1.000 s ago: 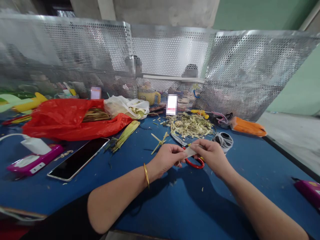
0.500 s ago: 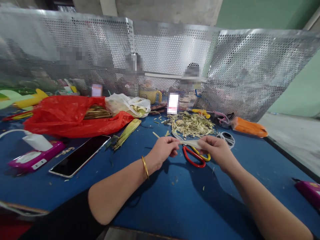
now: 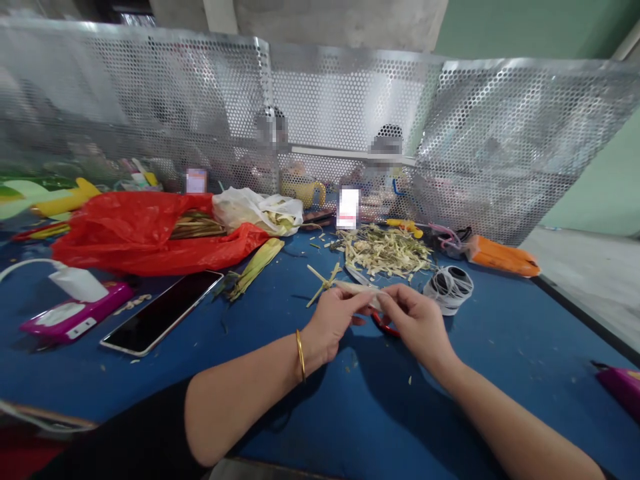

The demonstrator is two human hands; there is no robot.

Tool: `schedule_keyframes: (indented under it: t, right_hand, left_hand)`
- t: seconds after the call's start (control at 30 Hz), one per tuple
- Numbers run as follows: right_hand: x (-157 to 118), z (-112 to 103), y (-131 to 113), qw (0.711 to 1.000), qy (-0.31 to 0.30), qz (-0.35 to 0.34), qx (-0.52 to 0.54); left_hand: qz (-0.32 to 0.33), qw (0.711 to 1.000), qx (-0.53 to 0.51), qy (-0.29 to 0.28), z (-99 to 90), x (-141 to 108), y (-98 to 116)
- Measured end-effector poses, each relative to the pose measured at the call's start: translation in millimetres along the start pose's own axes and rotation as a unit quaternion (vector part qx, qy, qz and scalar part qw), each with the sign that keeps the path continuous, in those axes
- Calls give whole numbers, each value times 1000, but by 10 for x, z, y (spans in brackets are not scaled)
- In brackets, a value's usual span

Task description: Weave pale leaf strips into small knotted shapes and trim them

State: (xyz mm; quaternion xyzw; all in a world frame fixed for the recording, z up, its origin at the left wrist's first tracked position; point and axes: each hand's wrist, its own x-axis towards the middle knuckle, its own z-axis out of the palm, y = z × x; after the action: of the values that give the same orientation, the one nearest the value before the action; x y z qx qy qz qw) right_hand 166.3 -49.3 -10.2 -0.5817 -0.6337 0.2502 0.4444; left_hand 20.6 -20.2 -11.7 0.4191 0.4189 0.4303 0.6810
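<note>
L hand [image 3: 333, 323] & R hand [image 3: 417, 323] now closer; both sets of fingers pinched nearly shut on pale strip [image 3: 351, 287], mid-frame, over scissors [image 3: 385, 326]. Prob. close handling vs. stretching.

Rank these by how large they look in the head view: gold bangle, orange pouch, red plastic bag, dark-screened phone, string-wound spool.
Largest to smallest:
1. Red plastic bag
2. Dark-screened phone
3. Orange pouch and string-wound spool, too alike to rank
4. Gold bangle
</note>
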Motion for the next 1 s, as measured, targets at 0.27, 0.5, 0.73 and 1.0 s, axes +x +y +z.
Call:
schedule_keyframes:
  t: [0.27, 0.5, 0.73, 1.0]
  right_hand:
    - [16, -30, -61, 987, -51, 87, 127]
    - [11, -10, -46, 987, -54, 76, 130]
    - [14, -50, -39, 993, -74, 48, 72]
    - [4, -27, -50, 996, -43, 43, 65]
  left_hand:
    - [39, 998, 13, 50, -63, 68, 79]
    - [82, 993, 47, 74, -91, 104, 83]
    - [80, 992, 34, 91, -128, 137, 147]
    - [61, 996, -48, 35, -136, 124, 143]
